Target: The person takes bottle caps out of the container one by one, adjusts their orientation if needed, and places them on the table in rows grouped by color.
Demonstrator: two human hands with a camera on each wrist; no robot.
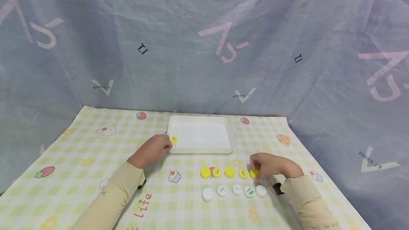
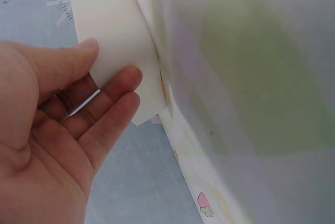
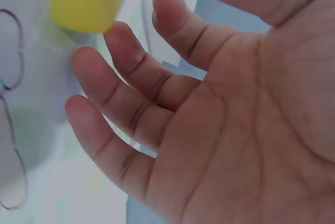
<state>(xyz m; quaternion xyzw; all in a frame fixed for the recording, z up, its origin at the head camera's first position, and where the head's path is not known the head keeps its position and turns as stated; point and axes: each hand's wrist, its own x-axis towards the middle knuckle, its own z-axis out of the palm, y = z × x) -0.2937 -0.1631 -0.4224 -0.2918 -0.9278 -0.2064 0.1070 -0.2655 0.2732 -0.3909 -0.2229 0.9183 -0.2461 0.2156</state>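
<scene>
A shallow white tray stands at the back of the table. My left hand pinches its left front corner; in the left wrist view the thumb and fingers lie on the tray wall. One yellow bottle cap sits inside, beside that hand. My right hand is at the rightmost yellow cap. In the right wrist view its fingers are loosely bent beside that cap, and the thumb's tip is cut off. A middle yellow cap sits in the same row.
Nearer the front runs a row of several white caps, including a plain one at its left end and one with green print. A checked, patterned cloth covers the table. A grey-blue curtain hangs behind and beside it.
</scene>
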